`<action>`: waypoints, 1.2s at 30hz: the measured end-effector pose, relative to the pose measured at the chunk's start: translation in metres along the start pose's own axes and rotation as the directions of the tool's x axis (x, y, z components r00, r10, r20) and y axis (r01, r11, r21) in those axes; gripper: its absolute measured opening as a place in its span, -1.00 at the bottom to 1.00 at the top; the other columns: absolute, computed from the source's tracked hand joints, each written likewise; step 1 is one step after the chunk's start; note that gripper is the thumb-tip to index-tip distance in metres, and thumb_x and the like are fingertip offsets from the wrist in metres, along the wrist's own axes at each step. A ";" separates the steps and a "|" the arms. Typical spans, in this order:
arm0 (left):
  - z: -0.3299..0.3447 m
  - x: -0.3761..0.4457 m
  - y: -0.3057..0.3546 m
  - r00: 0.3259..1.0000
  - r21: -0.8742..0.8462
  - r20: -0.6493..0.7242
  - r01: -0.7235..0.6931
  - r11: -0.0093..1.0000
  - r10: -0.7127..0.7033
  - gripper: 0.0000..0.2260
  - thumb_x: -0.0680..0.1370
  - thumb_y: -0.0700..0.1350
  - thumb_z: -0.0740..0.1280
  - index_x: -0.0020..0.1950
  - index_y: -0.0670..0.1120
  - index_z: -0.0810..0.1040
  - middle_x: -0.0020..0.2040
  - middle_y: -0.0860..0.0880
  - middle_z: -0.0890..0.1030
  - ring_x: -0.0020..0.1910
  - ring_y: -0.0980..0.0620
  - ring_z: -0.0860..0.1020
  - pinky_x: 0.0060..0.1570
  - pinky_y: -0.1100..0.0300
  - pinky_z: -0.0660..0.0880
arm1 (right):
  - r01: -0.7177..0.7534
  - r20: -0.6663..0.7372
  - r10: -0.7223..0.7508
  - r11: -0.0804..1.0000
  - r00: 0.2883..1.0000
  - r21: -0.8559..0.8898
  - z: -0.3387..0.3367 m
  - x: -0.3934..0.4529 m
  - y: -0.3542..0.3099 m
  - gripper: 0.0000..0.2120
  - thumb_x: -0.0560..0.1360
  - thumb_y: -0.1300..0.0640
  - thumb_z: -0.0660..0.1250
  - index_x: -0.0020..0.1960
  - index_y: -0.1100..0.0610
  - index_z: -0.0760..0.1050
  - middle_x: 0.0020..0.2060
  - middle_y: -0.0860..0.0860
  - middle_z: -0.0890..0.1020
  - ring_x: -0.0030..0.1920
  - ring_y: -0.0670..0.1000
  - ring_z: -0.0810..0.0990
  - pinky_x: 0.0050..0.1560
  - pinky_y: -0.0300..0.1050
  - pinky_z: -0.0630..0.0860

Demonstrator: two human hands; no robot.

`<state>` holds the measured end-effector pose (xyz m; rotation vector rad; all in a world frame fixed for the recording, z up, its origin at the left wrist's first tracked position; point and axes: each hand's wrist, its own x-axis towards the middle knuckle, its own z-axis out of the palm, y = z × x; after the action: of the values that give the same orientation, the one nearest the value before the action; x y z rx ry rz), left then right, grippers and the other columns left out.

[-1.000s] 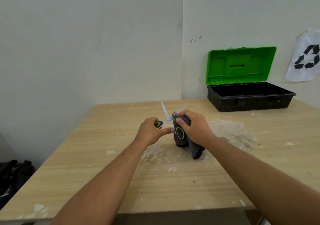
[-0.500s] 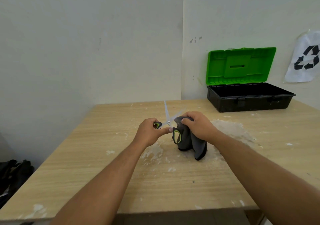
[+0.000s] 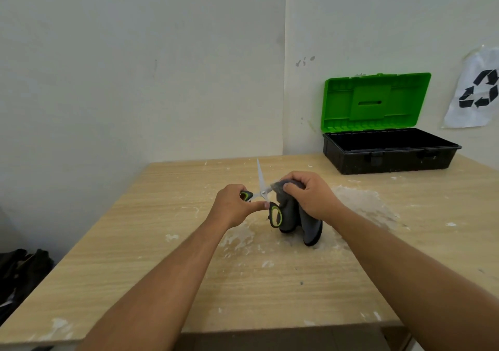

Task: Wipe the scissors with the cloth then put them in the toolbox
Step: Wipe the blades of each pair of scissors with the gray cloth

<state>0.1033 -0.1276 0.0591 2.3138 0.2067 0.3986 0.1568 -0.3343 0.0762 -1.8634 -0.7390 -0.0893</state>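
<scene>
The scissors point(image 3: 261, 180) have steel blades spread apart and black handles with lime green insets. My left hand point(image 3: 233, 206) grips one handle, and the other handle hangs down just right of it. One blade points up and stands bare. My right hand point(image 3: 310, 195) pinches a dark grey cloth point(image 3: 294, 215) around the other blade, which is mostly hidden. The cloth's loose end droops onto the wooden table point(image 3: 162, 242). The toolbox point(image 3: 388, 156), black with its green lid raised, stands at the table's far right against the wall.
White smears and powder mark the table under and to the right of my hands. A paper with a recycling symbol point(image 3: 478, 91) hangs on the right wall. Dark bags point(image 3: 21, 269) lie on the floor left of the table.
My right hand has slid the cloth up from the hanging handle onto the right blade. The scissors have turned slightly so the bare blade points more upright. The left hand has held its grip.
</scene>
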 end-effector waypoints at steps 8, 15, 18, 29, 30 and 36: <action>0.006 0.000 0.012 1.000 0.084 -0.004 -0.009 0.996 0.010 -0.50 0.27 0.20 0.60 -0.32 -0.09 0.39 -0.38 0.04 0.39 -0.42 0.06 0.29 -0.43 0.18 0.22 | 0.320 0.255 -0.224 0.833 0.941 -0.451 0.014 -0.001 -0.014 -0.78 0.55 0.17 0.30 0.09 0.00 0.68 -0.12 -0.07 0.56 -0.12 -0.08 0.52 -0.09 -0.12 0.50; 0.001 -0.002 0.004 1.000 -0.021 0.012 0.009 1.000 -0.009 -0.38 0.22 0.28 0.61 -0.33 -0.07 0.26 -0.38 0.01 0.25 -0.39 0.01 0.18 -0.38 0.13 0.10 | 0.089 0.100 -0.054 0.917 0.994 -0.388 0.004 0.005 -0.011 -0.88 0.42 0.14 0.33 -0.25 0.08 0.62 -0.28 -0.02 0.67 -0.23 0.00 0.59 -0.20 0.08 0.58; -0.003 -0.003 -0.002 1.000 -0.125 0.009 0.018 0.992 -0.017 -0.37 0.23 0.28 0.60 -0.32 -0.06 0.22 -0.39 0.02 0.20 -0.41 0.03 0.15 -0.37 0.13 0.08 | -0.094 0.040 0.106 0.969 0.994 -0.229 -0.003 0.001 0.001 -0.80 0.43 -0.03 0.45 -0.30 0.07 0.64 -0.37 -0.07 0.68 -0.33 -0.11 0.61 -0.29 -0.16 0.56; 0.007 -0.009 -0.003 0.981 -0.245 0.189 0.081 0.966 -0.034 -0.41 0.29 0.32 0.51 0.12 0.04 0.40 -0.01 0.04 0.51 -0.13 0.07 0.50 -0.15 0.17 0.42 | -0.353 0.189 0.339 0.935 0.922 0.045 -0.001 -0.002 -0.006 -0.67 0.37 0.14 0.49 -0.50 0.14 0.46 -0.54 0.03 0.46 -0.48 -0.03 0.37 -0.38 -0.16 0.39; 0.008 -0.011 -0.002 0.986 -0.210 0.165 0.007 0.978 0.028 -0.37 0.29 0.30 0.51 0.19 0.08 0.34 0.07 0.04 0.48 -0.05 0.09 0.51 -0.11 0.21 0.43 | -0.374 0.183 0.358 0.926 0.916 0.059 0.001 -0.002 -0.006 -0.66 0.37 0.15 0.48 -0.51 0.14 0.45 -0.55 0.03 0.45 -0.49 -0.03 0.36 -0.39 -0.16 0.38; 0.008 -0.018 -0.001 0.891 0.009 0.089 -0.447 0.894 0.445 -0.40 0.37 0.13 0.49 0.27 0.17 0.23 0.20 0.15 0.29 0.18 0.24 0.37 0.06 0.44 0.36 | -0.443 0.155 0.421 0.883 0.894 0.157 0.008 -0.005 -0.007 -0.67 0.39 0.15 0.45 -0.51 0.16 0.47 -0.51 0.08 0.47 -0.51 -0.02 0.36 -0.43 -0.20 0.37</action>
<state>0.0894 -0.1369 0.0495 2.3923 -0.3752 0.5242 0.1470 -0.3280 0.0768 -1.8173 -0.3762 0.3700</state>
